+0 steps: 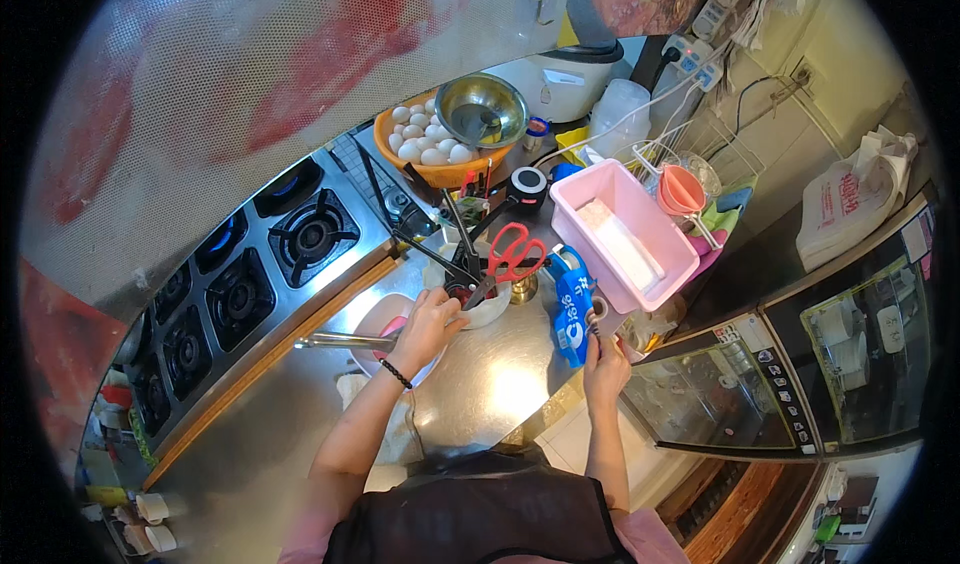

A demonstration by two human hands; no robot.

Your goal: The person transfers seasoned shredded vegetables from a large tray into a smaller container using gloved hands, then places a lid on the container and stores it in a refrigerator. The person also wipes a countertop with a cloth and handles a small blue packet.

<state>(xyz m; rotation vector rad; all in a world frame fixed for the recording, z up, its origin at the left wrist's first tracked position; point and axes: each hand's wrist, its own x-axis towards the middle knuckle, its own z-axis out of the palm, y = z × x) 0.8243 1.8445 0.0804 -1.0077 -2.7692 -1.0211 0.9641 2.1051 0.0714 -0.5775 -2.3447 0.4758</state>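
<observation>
My left hand (426, 329), with a dark bead bracelet at the wrist, is at the blade end of red-handled scissors (515, 256); its grip is unclear. The scissors lean over a white bowl (491, 310) that also has black-handled utensils in it. Under the left forearm sits a pink bowl (381, 310) with metal tongs (337, 340) across it. My right hand (606, 363) is at the lower right edge of a blue printed packet (574, 309), fingers drawn together near a small thin thing that I cannot make out. Close by stands a small brass-coloured container (524, 289).
Gas burners (313, 238) line the left side, two with blue flames. Behind are an orange basket (390, 160) of eggs, a steel bowl (484, 106) and a rice cooker (562, 88). A pink plastic bin (675, 253) stands right; a cloth (401, 421) lies near my body.
</observation>
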